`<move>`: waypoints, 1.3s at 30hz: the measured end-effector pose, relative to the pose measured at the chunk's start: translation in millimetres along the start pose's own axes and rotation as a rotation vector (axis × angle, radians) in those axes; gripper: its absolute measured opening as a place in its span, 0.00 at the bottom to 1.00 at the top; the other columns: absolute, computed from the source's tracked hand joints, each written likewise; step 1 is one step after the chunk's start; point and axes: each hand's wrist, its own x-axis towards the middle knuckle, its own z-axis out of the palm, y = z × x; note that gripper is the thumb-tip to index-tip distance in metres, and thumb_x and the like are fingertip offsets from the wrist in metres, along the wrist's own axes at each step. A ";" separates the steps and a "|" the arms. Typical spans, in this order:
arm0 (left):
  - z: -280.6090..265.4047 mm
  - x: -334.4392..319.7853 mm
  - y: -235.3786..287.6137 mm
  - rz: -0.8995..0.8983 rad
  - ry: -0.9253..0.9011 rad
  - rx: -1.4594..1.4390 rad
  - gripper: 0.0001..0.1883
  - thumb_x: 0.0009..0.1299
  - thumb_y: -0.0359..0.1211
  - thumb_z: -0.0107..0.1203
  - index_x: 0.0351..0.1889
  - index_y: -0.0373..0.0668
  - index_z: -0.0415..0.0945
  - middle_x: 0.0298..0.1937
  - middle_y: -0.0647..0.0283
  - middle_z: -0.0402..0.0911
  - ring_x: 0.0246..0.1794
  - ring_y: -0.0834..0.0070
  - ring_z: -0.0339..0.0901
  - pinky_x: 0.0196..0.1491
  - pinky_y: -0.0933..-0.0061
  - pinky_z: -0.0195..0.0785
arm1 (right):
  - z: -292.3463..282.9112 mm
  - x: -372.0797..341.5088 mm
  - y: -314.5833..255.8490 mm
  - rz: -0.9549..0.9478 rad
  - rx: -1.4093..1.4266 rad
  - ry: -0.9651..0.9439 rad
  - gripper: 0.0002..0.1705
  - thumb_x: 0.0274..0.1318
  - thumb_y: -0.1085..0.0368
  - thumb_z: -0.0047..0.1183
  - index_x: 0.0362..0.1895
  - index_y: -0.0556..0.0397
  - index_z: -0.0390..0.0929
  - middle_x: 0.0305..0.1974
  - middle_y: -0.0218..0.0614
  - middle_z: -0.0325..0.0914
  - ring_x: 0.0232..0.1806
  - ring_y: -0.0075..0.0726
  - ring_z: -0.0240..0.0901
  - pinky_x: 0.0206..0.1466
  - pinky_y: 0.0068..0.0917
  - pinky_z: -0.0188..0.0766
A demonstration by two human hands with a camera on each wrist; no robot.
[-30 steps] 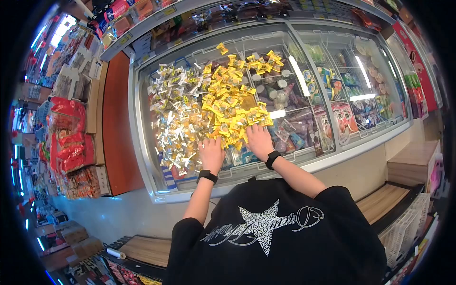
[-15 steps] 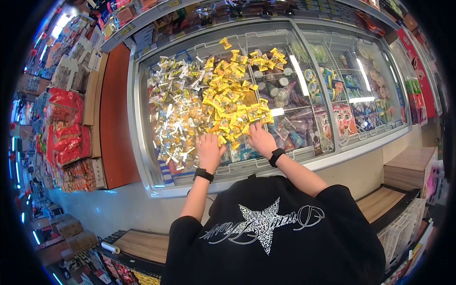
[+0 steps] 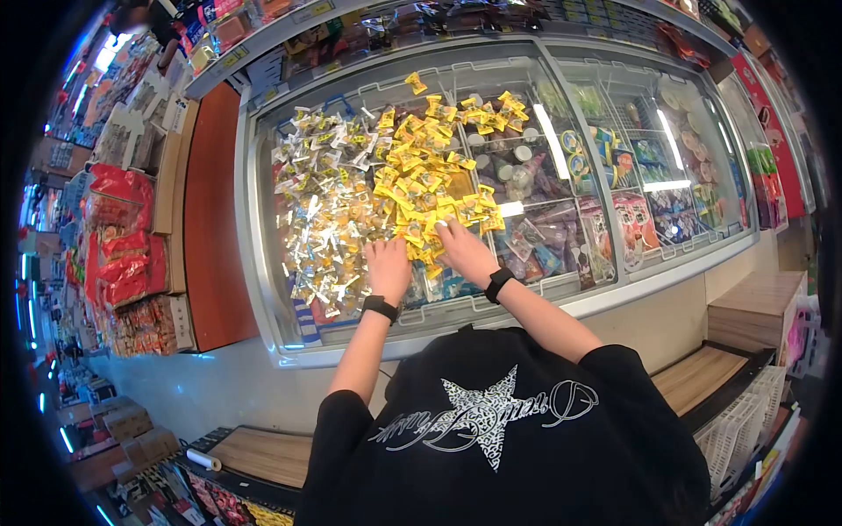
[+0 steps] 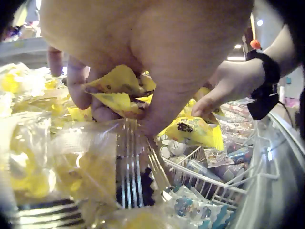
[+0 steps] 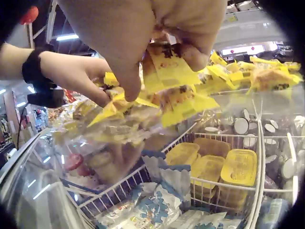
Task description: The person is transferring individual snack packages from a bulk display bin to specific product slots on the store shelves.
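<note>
Yellow-wrapped candies [image 3: 412,162] lie in a loose heap on the glass lid of a freezer, beside a spread of clear-and-silver-wrapped candies [image 3: 324,223]. My left hand [image 3: 388,270] is at the near edge, where the two kinds meet. In the left wrist view, its thumb and fingers are curled about a few yellow candies [image 4: 119,88], with clear wrappers below the palm. To its right, my right hand [image 3: 467,254] reaches into the yellow heap. The right wrist view has its thumb and fingers pinching a yellow candy [image 5: 167,71], and other yellow candies lie under the fingertips.
Through the freezer glass show wire baskets [image 5: 259,167] with yellow-lidded tubs [image 5: 238,167] and bagged ice treats. The freezer's metal front rim [image 3: 561,311] runs between the person and the candies. A stocked shelf [image 3: 289,35] stands behind, red packages [image 3: 123,206] at left.
My right hand has shifted left and a little forward, further into the yellow heap. My left hand has edged forward slightly at the border of the two kinds of candy.
</note>
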 end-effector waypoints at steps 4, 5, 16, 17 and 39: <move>4.4 3.0 1.1 -0.002 0.023 0.040 0.19 0.51 0.37 0.62 0.41 0.44 0.72 0.34 0.63 0.77 0.44 0.65 0.68 0.54 0.58 0.52 | 0.9 -4.1 4.6 0.045 -0.131 0.074 0.38 0.39 0.51 0.63 0.53 0.57 0.63 0.42 0.41 0.66 0.47 0.42 0.66 0.46 0.34 0.66; 2.8 2.7 2.2 -0.004 0.027 0.035 0.19 0.50 0.37 0.62 0.40 0.44 0.73 0.34 0.63 0.77 0.44 0.65 0.68 0.55 0.58 0.52 | -0.3 -8.1 4.0 0.092 -0.166 0.044 0.40 0.38 0.50 0.64 0.54 0.56 0.63 0.42 0.40 0.66 0.47 0.41 0.65 0.46 0.33 0.65; -30.6 -3.8 9.7 -0.113 -0.026 -0.023 0.18 0.49 0.38 0.64 0.36 0.42 0.75 0.39 0.60 0.75 0.45 0.64 0.67 0.56 0.57 0.52 | 11.9 -21.3 4.9 0.015 -0.378 0.079 0.19 0.46 0.55 0.56 0.39 0.52 0.69 0.31 0.33 0.67 0.38 0.36 0.67 0.43 0.32 0.62; -39.4 -7.8 10.3 -0.131 -0.027 -0.036 0.18 0.49 0.37 0.64 0.36 0.41 0.75 0.40 0.59 0.74 0.46 0.63 0.67 0.56 0.58 0.52 | 7.7 -21.8 4.4 -0.002 -0.391 0.089 0.18 0.46 0.56 0.55 0.39 0.52 0.69 0.31 0.33 0.67 0.38 0.36 0.67 0.43 0.32 0.61; 14.0 -46.2 50.5 -0.900 -0.122 -1.584 0.15 0.66 0.39 0.55 0.37 0.35 0.74 0.31 0.64 0.79 0.29 0.81 0.75 0.30 0.78 0.65 | 2.6 -54.9 21.5 0.262 -0.013 -0.080 0.28 0.46 0.50 0.60 0.38 0.60 0.65 0.34 0.47 0.71 0.37 0.51 0.71 0.39 0.42 0.65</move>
